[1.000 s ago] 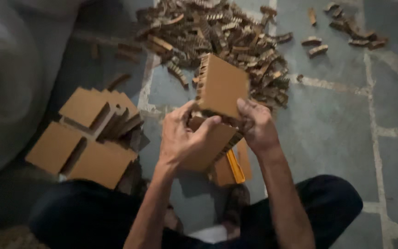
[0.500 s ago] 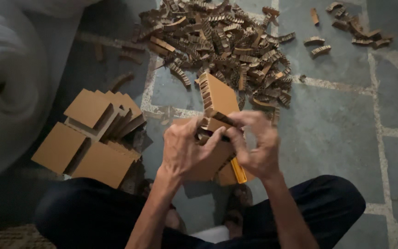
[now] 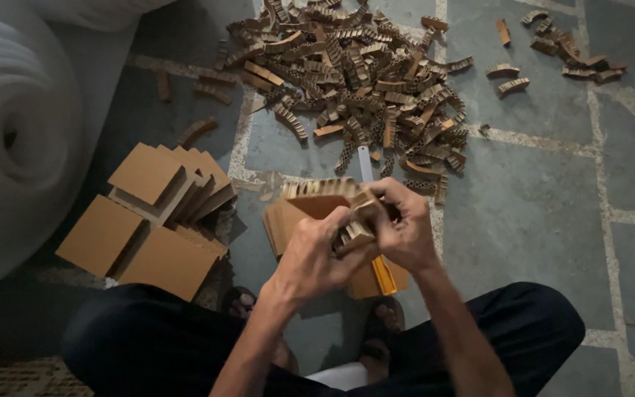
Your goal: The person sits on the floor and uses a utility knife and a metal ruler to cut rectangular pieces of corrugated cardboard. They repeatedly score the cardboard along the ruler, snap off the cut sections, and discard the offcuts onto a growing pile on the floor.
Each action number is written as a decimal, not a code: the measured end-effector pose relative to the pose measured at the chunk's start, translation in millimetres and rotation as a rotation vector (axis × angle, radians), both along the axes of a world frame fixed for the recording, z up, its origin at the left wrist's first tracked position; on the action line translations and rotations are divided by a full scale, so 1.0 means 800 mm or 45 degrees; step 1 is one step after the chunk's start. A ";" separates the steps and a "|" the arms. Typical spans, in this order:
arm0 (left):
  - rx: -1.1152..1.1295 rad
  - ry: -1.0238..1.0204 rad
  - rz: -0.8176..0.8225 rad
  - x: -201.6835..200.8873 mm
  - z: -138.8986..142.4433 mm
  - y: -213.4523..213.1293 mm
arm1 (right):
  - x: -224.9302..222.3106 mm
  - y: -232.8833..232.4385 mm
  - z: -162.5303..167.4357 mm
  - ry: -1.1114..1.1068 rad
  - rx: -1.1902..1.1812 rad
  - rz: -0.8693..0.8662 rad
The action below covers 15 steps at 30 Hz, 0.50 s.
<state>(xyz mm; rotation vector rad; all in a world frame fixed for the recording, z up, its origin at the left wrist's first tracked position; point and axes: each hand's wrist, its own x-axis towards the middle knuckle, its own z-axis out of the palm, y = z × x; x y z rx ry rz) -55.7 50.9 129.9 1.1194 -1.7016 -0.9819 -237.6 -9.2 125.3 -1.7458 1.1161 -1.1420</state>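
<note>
Both hands meet at the middle of the frame over a cardboard block (image 3: pixel 310 209), a brown slab with a honeycomb edge showing along its top. The left hand (image 3: pixel 316 254) is curled closed around the block's lower right part, fingers wrapped over the front. The right hand (image 3: pixel 404 229) is closed too, its fingertips pinching a small strip (image 3: pixel 356 235) of corrugated cardboard at the block's right edge, touching the left hand's fingers. Whether the strip is loose or joined to the block cannot be told.

Just below the hands, partly hidden by them, more cardboard lies on the floor (image 3: pixel 538 213) with a yellow cutter (image 3: pixel 384 276) on it. A pale narrow blade or ruler (image 3: pixel 365 163) shows just above the hands, pointing toward the upper part of the frame.

Across the upper centre spreads a pile of strips (image 3: pixel 361 81), short corrugated offcuts heaped loosely on grey stone slabs. A few stray strips (image 3: pixel 567 51) lie apart at the upper right. At the left centre sits a stack of flat boards (image 3: pixel 148 220), square brown pieces fanned and overlapping. A foam roll (image 3: pixel 16 140), white and large, fills the left edge.

The person's knees in dark trousers (image 3: pixel 531 331) fill the bottom, with sandalled feet (image 3: pixel 380 320) between them, below the hands.
</note>
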 end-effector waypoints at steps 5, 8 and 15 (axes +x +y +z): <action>0.043 0.068 0.141 0.012 0.030 0.017 | -0.044 -0.092 0.027 -1.036 0.198 -0.480; -0.065 0.149 0.318 0.031 0.037 0.015 | -0.089 -0.153 0.042 0.262 -0.690 -0.923; -0.076 0.260 0.287 0.099 0.063 -0.005 | -0.037 -0.097 -0.010 -0.144 0.168 0.417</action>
